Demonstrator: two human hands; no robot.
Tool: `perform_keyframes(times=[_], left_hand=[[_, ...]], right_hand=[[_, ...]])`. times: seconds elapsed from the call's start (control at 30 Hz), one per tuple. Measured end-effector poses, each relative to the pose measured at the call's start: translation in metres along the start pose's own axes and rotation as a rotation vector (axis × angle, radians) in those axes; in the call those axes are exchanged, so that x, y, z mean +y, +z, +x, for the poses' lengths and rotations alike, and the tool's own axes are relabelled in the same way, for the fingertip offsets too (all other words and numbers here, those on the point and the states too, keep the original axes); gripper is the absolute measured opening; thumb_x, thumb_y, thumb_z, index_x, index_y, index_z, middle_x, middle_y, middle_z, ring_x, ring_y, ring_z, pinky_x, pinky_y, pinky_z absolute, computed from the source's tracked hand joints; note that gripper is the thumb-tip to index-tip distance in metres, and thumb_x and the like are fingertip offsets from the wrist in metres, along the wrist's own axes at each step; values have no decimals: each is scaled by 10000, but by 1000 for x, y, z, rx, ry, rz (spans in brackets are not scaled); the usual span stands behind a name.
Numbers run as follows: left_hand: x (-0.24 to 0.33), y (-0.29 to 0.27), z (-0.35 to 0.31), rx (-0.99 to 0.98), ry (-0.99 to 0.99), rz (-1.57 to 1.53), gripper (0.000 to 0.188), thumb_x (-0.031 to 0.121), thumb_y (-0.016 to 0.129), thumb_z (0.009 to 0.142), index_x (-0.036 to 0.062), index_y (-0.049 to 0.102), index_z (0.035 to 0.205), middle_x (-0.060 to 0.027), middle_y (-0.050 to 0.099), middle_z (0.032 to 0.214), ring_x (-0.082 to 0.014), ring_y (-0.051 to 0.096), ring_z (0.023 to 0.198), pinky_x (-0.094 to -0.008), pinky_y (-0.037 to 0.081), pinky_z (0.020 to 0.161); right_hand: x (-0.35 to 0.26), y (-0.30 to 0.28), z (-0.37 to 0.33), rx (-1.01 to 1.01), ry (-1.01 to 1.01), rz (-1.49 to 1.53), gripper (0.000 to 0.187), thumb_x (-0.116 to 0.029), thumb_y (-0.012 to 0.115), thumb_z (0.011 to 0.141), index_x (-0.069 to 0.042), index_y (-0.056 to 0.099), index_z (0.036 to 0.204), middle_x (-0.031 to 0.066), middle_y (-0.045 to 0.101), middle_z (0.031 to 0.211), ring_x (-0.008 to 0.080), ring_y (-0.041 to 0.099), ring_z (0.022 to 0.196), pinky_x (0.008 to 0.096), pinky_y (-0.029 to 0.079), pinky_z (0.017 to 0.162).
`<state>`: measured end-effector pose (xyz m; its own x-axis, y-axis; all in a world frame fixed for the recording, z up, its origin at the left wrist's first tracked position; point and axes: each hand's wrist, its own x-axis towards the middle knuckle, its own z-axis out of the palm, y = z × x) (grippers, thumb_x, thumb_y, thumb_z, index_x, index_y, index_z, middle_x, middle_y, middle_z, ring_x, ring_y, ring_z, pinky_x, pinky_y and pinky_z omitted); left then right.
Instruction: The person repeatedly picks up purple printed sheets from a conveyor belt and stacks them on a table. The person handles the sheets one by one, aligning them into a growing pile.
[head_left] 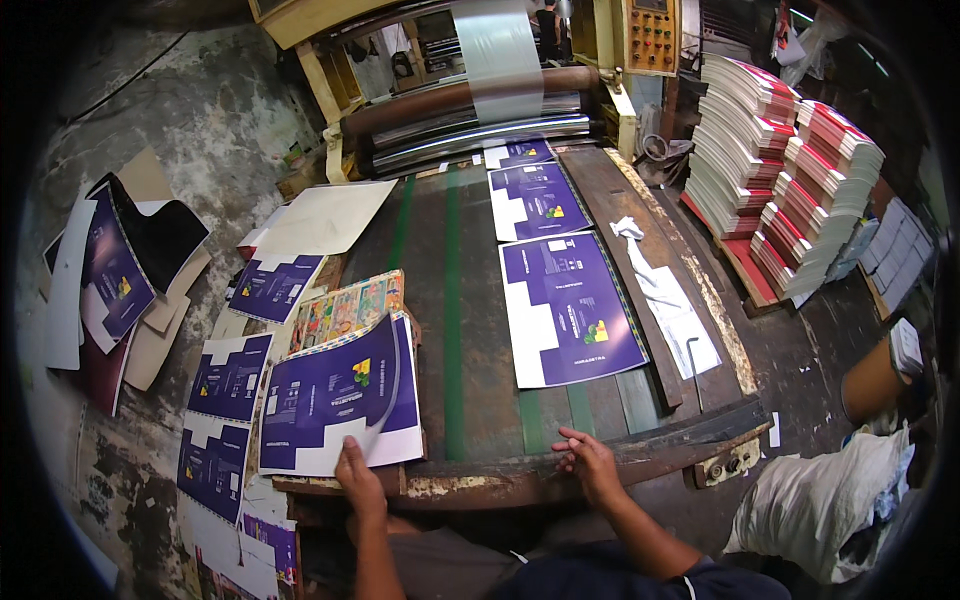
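My left hand [362,483] pinches the near edge of a purple and white printed sheet [325,385] on a stack at the left of the machine bed; the sheet's right side curls up off the one below. My right hand [588,465] is over the bed's near edge, fingers apart, holding nothing. Ahead of it a matching printed sheet [572,310] lies flat on the bed, with another sheet [540,200] behind it and a third partly under the rollers. Green belts [453,320] run along the bed.
Rollers [470,140] with clear film [497,60] cross the far end. White cloth [665,310] and a bent metal rod [696,375] lie at the bed's right. Tall red and white stacks [745,160] stand beyond. More sheets [215,465] lie left; a white sack [815,500] sits near right.
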<state>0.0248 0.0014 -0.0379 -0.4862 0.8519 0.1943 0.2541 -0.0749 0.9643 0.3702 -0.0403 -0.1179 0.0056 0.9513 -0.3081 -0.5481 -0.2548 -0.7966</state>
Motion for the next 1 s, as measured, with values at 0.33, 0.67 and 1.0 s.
perform_keyframes(times=[0.33,0.67,1.0], left_hand=[[47,46,-88,-927,557,312,270,404,634,927,190,755,1039,-1,724,1127,-254,557,1277,-574,159,1169],[35,28,-35,-594,679,781,889,647,680,776,38,500,1398,-172,424,1507,-437,285,1439,-596,169,1165],[-10,10,-8,-595,525,1001,885,593,640,848,18,392,1473,-183,330,1562,-388,237,1469,-542,158,1183]], right_hand=[[-21,3,-13,-220,397,31,220,-279,589,977,-60,594,989,54,638,763,137,595,655,269,477,641],[41,-74,-76,56,278,160,295,-260,576,979,17,552,1077,144,653,832,201,621,698,338,513,654],[57,-91,-137,147,335,121,380,-339,572,990,-6,521,1165,163,654,899,225,626,726,416,539,732]])
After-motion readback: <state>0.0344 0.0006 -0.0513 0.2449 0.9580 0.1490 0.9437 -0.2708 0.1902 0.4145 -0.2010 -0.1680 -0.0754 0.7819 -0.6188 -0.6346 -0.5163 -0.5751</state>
